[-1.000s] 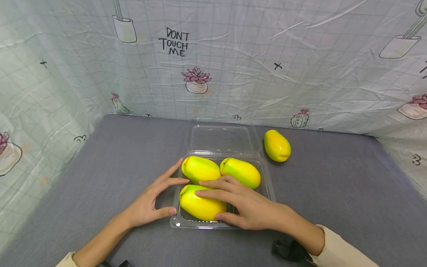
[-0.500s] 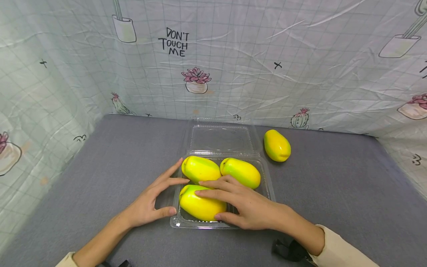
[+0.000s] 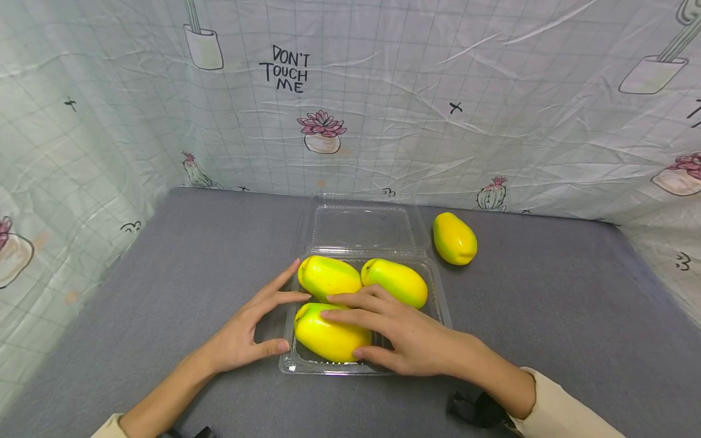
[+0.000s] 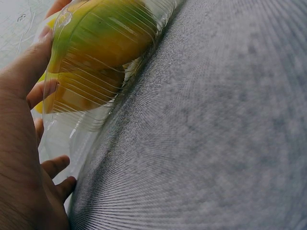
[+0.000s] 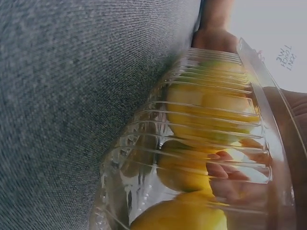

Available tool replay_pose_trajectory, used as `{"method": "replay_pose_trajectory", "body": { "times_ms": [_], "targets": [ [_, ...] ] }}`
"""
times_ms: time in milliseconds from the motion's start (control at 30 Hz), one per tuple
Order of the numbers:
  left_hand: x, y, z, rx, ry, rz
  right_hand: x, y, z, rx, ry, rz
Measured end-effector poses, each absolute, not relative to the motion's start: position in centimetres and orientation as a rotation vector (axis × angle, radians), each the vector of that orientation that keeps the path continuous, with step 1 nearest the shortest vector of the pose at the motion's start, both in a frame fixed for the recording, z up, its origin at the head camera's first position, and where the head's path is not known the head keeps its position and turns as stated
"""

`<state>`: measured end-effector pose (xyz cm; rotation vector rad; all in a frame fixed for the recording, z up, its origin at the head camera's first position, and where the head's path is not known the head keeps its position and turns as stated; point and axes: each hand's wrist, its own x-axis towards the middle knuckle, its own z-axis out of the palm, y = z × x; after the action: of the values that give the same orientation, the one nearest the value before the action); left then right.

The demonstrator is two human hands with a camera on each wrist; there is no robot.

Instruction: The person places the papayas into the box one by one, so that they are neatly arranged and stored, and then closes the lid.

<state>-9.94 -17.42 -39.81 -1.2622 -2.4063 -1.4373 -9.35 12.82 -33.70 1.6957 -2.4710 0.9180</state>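
In the head view, a clear plastic clamshell box (image 3: 298,368) lies on the grey tabletop with three yellow-green mangoes in it. My right hand (image 3: 408,337) reaches over the box's right side and grips the front mango (image 3: 331,344), thumb at its near side and fingers over its top. Behind it sit the back-left mango (image 3: 328,275) and the back-right mango (image 3: 398,281). My left hand (image 3: 238,337) rests at the box's left rim with fingers spread. The left wrist view shows that hand (image 4: 21,105) beside the ribbed wall.
The box's lid (image 3: 361,225) is folded back flat toward the patterned curtain (image 3: 394,91). Another mango (image 3: 454,238) lies outside, right of the lid. Black straps (image 3: 476,410) hang by the right wrist.
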Motion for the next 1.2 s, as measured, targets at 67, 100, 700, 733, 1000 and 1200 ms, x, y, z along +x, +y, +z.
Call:
{"method": "replay_pose_trajectory", "body": {
  "times_ms": [67, 100, 700, 733, 1000, 1200],
  "targets": [
    [-9.9, -17.4, -39.8, -1.262, -2.404, -1.44, -9.3, 12.8, -33.6, 1.691, -2.466, 0.919],
    [-9.9, -17.4, -39.8, -1.263, -2.404, -1.44, -9.3, 12.8, -33.6, 1.689, -2.463, 0.919],
    [-10.0, -17.4, -39.9, -1.265, -2.396, -1.456, -9.5, 14.3, -31.6, 1.544, -2.354, 1.037],
    [-10.0, -17.4, -39.9, -1.265, -2.396, -1.458, -9.6, 14.5, -31.4, 1.528, -2.342, 1.047],
    [-10.0, -17.4, -39.8, -1.261, -2.4, -1.459, -10.4, 16.1, -30.3, 1.377, -2.294, 1.092],
    [-10.1, -17.4, -39.8, -1.264, -2.396, -1.448, -11.1, 17.9, -30.2, 1.231, -2.368, 1.057]
  ]
}}
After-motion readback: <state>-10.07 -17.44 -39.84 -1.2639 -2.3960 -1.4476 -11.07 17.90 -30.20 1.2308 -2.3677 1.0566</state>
